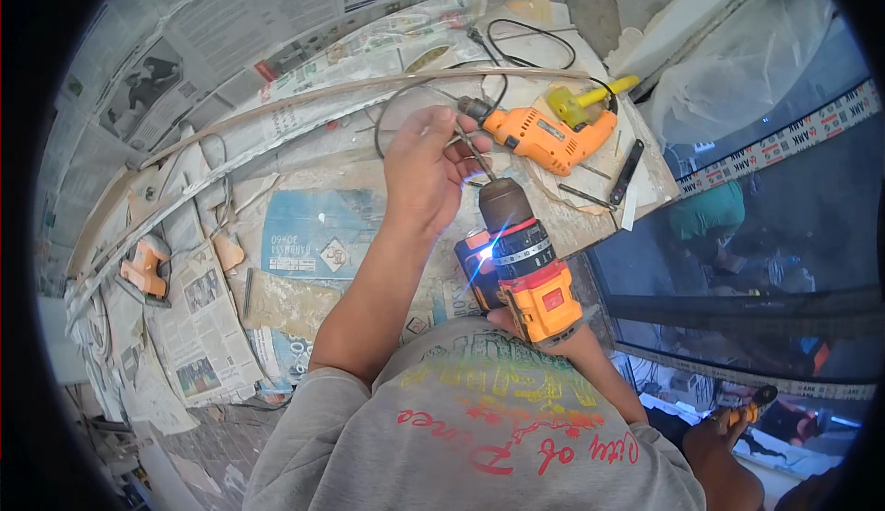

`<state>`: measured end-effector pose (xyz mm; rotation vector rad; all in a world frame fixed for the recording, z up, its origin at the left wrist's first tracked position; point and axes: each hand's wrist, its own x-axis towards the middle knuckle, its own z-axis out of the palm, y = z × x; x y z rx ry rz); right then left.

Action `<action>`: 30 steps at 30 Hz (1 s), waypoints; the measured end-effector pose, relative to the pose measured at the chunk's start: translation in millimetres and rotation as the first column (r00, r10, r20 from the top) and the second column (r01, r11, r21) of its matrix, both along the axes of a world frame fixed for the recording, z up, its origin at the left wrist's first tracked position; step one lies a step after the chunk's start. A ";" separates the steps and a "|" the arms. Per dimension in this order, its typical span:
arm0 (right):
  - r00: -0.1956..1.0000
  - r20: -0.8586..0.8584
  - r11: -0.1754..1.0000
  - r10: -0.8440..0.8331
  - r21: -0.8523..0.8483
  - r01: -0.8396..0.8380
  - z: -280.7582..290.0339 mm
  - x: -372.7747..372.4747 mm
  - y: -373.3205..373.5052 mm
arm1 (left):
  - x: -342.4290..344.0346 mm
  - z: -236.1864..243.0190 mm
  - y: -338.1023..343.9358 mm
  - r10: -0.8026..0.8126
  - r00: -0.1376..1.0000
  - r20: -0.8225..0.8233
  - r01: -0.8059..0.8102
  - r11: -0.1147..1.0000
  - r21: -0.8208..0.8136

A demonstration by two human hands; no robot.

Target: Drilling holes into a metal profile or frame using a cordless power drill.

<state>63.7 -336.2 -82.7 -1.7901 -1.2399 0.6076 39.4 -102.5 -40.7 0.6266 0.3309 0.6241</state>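
A: Where's the drill (539,282)?

B: Between shirt (433,474) and bench (553,216), clasped by the right hand (570,341), which its body mostly hides; hard yellow plastic, dark rounded chuck (505,203), bluish light (486,254) glaring

A: And the left hand (424,168)?

B: Fingers curl about the far end of the slim bit (477,156); whether they pinch it, I can't tell

A: Beyond them?

B: A corded drill (548,139), orange and vented, on the rough bench

A: Any writing?

B: Numbers ring the collar (524,255); newsprint (286,13) covers the wall; a blue sheet (300,225) bears lettering and a diamond sign; the soft grey shirt shows red script, upside down from here
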 end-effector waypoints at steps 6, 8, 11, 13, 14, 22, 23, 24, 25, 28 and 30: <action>1.000 0.000 0.996 0.030 0.082 -0.030 -27.1 4.6 -2.3 | 1.1 2.0 0.6 -0.007 1.000 0.027 0.004 0.995 0.096; 1.000 0.025 0.994 0.014 0.112 -0.016 -22.4 2.5 0.8 | 1.1 2.3 -1.9 0.068 0.995 0.069 -0.082 0.969 0.235; 0.997 0.039 0.990 -0.065 0.124 0.060 -20.0 0.7 4.7 | 0.2 2.6 -7.7 -0.036 0.999 -0.005 0.037 0.972 0.234; 0.986 0.166 0.991 -0.024 0.135 0.002 -31.6 2.6 4.6 | 0.8 -4.4 -15.1 -0.024 0.999 -0.022 0.029 0.971 0.239; 0.992 0.123 0.991 -0.025 0.137 0.008 -47.4 2.6 4.3 | 4.8 -7.3 -21.0 -0.016 0.999 -0.037 0.025 0.971 0.239; 0.987 -0.152 0.924 -0.052 0.368 0.106 -3.7 -3.7 32.5 | -15.3 17.7 -36.5 -0.192 0.981 0.025 0.192 0.981 -0.020; 0.998 -0.046 0.886 -0.046 0.460 0.062 -8.9 -1.6 34.2 | -11.8 16.7 -38.1 -0.206 0.978 0.026 0.206 0.978 -0.015; 0.997 0.040 0.861 -0.064 0.507 0.035 -14.4 2.3 35.7 | -7.6 14.1 -39.4 -0.203 0.977 0.061 0.205 0.978 -0.030; 0.995 0.043 0.858 -0.088 0.511 0.054 -17.0 1.1 34.6 | -2.3 12.6 -41.0 -0.204 0.974 0.098 0.210 0.977 -0.046; 0.955 -0.286 0.894 -0.077 0.404 0.194 -28.8 1.7 18.6 | 14.2 3.9 -50.6 -0.158 0.980 -0.123 0.158 0.987 -0.009; 0.980 -0.148 0.729 -0.132 0.655 0.197 -61.9 -8.8 34.9 | 1.0 -2.8 -36.8 -0.010 0.971 -0.239 0.043 0.990 0.134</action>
